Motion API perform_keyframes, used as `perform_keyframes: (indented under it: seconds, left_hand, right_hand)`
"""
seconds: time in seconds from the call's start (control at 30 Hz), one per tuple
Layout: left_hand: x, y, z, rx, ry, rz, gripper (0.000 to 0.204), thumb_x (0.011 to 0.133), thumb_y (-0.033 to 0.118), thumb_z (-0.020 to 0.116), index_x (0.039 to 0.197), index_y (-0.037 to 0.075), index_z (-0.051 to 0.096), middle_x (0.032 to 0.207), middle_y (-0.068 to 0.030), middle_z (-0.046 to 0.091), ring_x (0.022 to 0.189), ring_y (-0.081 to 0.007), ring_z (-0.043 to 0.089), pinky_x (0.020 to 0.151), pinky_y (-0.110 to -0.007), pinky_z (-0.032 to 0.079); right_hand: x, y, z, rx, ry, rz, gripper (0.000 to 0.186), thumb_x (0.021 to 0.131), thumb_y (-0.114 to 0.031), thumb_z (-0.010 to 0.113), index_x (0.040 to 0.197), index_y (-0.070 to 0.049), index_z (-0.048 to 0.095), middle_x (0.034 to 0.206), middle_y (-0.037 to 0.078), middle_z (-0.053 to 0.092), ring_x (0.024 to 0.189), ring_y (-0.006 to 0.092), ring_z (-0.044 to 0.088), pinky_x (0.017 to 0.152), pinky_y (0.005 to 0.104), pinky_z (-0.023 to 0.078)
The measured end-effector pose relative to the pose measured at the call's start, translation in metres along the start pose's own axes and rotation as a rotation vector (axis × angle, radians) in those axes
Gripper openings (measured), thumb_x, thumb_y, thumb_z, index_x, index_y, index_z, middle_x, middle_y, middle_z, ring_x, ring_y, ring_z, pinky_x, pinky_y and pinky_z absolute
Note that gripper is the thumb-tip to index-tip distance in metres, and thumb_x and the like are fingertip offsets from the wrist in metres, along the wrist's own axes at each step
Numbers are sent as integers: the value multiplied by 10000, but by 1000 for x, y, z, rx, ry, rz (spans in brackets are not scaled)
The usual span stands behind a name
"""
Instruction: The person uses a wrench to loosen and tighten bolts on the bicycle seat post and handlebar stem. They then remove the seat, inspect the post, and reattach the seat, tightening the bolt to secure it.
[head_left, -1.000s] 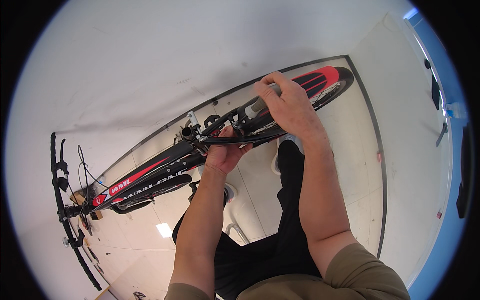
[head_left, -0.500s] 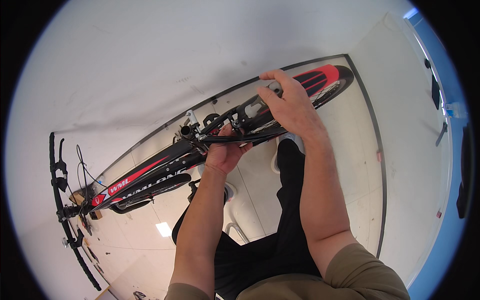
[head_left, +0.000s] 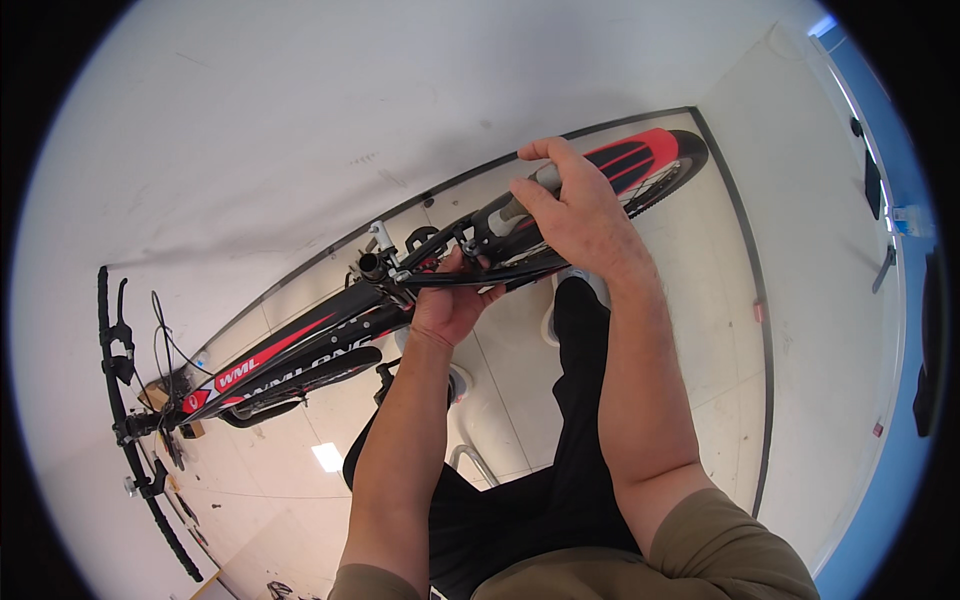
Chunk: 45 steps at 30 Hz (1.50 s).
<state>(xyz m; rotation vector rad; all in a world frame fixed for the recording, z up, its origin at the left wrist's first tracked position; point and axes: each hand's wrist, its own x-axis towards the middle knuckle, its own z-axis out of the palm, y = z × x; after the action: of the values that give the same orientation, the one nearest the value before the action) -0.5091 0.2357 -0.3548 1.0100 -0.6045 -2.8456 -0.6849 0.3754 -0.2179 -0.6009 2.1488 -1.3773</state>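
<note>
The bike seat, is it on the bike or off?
Off. The frame's seat tube is an open hole, and the right hand holds a post.

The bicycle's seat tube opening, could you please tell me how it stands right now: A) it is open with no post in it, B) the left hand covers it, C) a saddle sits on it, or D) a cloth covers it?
A: the seat tube opening shows as an open round hole, while the right hand holds the grey-and-black post off to the side and the left hand grips the frame below.
</note>
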Motion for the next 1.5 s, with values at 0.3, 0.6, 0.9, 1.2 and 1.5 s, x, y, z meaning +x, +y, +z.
perform_keyframes:
  seconds: [0.3, 0.6, 0.9, 1.2, 1.5]
  left_hand:
    - [-4, -6, 2, -58, -7, 50, 222, 1021, 379, 581, 1013, 166, 648, 950, -22, 691, 987, -203, 634, 928, -502, 484]
    - [-3, -2, 6, -20, 39, 52, 171, 992, 334, 624, 1032, 173, 664, 989, -33, 692, 988, -219, 632, 914, -493, 487]
    - [-1, -7, -6, -3, -26, 60, 228, 1026, 393, 568, 1063, 179, 639, 995, -21, 699, 1041, -203, 629, 941, -527, 466]
    - [-3, -10, -4, -79, -54, 58, 201, 978, 376, 639, 1016, 181, 669, 978, -12, 715, 1023, -214, 645, 941, -504, 481]
    - [-3, -7, 4, -71, 21, 85, 146, 956, 309, 675, 945, 165, 700, 942, -23, 712, 986, -216, 644, 913, -500, 484]
  right_hand:
    - [0, -8, -5, 61, 16, 51, 399, 842, -244, 741, 1124, 12, 623, 820, 135, 658, 789, 242, 644, 756, 357, 507]
    - [4, 2, 2, 101, 29, -42, 380, 823, -269, 761, 1038, 25, 653, 777, 124, 676, 728, 225, 641, 723, 345, 512]
    - [2, -5, 2, 134, 11, -22, 374, 818, -274, 760, 1022, 23, 660, 777, 123, 678, 723, 209, 640, 724, 335, 521]
    - [5, 2, 4, 130, 50, -23, 360, 824, -235, 730, 1059, 25, 649, 783, 116, 668, 741, 217, 636, 733, 344, 514]
    - [4, 0, 4, 129, 64, 1, 357, 816, -225, 709, 1064, 24, 643, 769, 121, 662, 734, 227, 635, 736, 344, 511]
